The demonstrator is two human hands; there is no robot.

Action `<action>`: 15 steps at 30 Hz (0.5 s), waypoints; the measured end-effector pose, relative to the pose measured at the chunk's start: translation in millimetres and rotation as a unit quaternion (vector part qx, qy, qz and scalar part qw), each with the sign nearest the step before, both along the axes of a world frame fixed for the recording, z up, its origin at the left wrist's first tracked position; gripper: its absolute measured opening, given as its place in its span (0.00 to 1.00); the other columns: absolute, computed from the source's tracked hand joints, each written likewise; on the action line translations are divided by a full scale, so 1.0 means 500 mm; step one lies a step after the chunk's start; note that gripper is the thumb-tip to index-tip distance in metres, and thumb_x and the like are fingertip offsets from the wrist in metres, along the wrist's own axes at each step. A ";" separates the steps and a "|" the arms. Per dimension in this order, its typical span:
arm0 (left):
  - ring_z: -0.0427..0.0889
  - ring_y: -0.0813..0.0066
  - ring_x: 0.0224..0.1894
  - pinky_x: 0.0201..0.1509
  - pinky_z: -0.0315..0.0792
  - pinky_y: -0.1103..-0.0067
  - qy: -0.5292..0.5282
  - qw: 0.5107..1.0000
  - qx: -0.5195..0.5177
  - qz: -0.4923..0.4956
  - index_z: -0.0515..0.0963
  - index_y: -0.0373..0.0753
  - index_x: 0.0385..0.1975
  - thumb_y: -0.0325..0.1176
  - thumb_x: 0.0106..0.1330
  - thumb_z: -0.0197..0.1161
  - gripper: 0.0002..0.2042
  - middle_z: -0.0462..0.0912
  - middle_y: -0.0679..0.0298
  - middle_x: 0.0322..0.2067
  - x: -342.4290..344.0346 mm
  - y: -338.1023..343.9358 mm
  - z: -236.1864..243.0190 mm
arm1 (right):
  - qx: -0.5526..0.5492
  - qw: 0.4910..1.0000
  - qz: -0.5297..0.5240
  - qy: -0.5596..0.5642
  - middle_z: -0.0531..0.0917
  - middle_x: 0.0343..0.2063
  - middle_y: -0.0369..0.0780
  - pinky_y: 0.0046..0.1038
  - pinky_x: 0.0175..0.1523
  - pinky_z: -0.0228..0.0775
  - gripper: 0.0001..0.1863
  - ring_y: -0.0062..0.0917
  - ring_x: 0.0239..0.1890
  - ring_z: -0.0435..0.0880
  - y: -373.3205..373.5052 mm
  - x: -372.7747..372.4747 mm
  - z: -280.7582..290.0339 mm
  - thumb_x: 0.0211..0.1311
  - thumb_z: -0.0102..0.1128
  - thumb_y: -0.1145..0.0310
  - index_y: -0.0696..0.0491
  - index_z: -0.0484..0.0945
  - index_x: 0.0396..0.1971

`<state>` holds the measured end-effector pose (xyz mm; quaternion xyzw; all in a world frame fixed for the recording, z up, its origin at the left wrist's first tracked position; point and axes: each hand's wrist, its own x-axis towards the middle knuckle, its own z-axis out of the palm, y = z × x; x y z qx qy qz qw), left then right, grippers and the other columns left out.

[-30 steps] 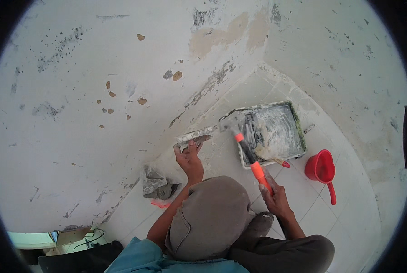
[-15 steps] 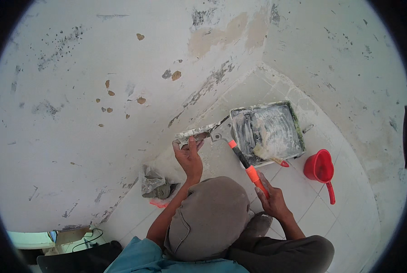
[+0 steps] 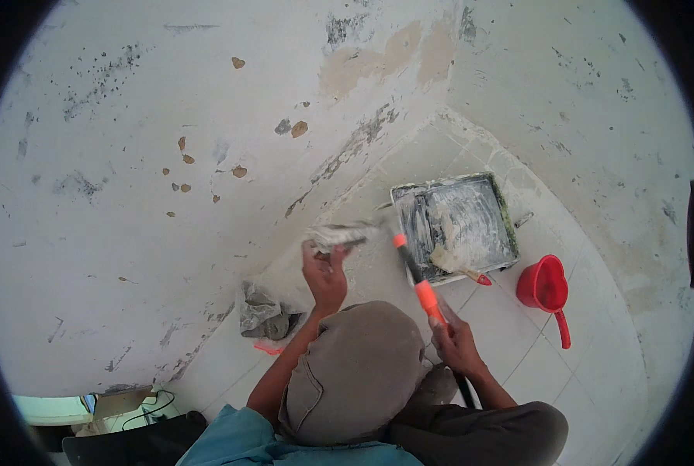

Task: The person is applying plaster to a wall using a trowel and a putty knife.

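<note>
My right hand [image 3: 456,346] is closed around the orange-and-black handle [image 3: 419,283] of a long-handled tool. Its dark lower end runs down beside my knee. At the far end sits a wide, flat head [image 3: 339,235] smeared with white, blurred by motion; I cannot tell its exact kind. My left hand [image 3: 325,276] pinches this head from below, fingers partly hidden behind it. Just to the right lies a paint tray [image 3: 471,217] streaked with whitish paste. A brush [image 3: 459,266] with a red-tipped handle rests across the tray's near edge.
A red dipper [image 3: 545,287] stands on the tiled floor right of the tray. Left of my forearm is a crumpled plastic bag [image 3: 258,311] with grey stuff. The patched, chipped wall [image 3: 168,256] rises close on the left. A cable [image 3: 149,415] lies at lower left.
The tool's head has tilted and shifted slightly right, its joint now blurred. My right hand has moved slightly up and left with the handle, and the dark lower end has come into view.
</note>
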<state>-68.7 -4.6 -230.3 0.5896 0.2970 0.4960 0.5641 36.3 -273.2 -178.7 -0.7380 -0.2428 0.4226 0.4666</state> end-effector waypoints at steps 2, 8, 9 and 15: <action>0.87 0.71 0.42 0.50 0.86 0.72 0.084 0.995 0.054 -0.003 0.67 0.29 0.48 0.26 0.76 0.58 0.10 0.85 0.50 0.42 -0.003 -0.010 -0.006 | 0.033 0.998 -0.043 0.019 0.74 0.24 0.32 0.22 0.30 0.68 0.32 0.15 0.23 0.71 0.007 0.010 0.001 0.79 0.53 0.61 0.52 0.57 0.77; 0.87 0.73 0.40 0.47 0.86 0.73 -0.029 0.997 -0.067 -0.002 0.69 0.28 0.47 0.28 0.77 0.57 0.09 0.86 0.52 0.36 0.008 0.032 0.028 | -0.018 0.994 0.006 -0.107 0.81 0.27 0.39 0.28 0.36 0.74 0.31 0.19 0.26 0.78 -0.012 0.034 0.024 0.77 0.55 0.62 0.54 0.61 0.75; 0.87 0.73 0.40 0.47 0.86 0.73 -0.030 0.997 -0.067 -0.001 0.69 0.28 0.47 0.28 0.77 0.57 0.09 0.86 0.52 0.36 0.009 0.035 0.027 | -0.002 0.991 0.030 -0.129 0.82 0.27 0.44 0.30 0.37 0.75 0.31 0.25 0.27 0.82 -0.021 0.034 0.021 0.76 0.56 0.63 0.53 0.61 0.75; 0.88 0.72 0.38 0.46 0.86 0.73 -0.015 0.997 -0.071 -0.024 0.70 0.27 0.49 0.30 0.78 0.57 0.11 0.86 0.54 0.36 0.012 0.026 0.034 | 0.011 0.979 0.081 -0.184 0.84 0.25 0.53 0.36 0.39 0.78 0.32 0.46 0.29 0.88 -0.016 0.030 0.032 0.73 0.59 0.65 0.49 0.63 0.74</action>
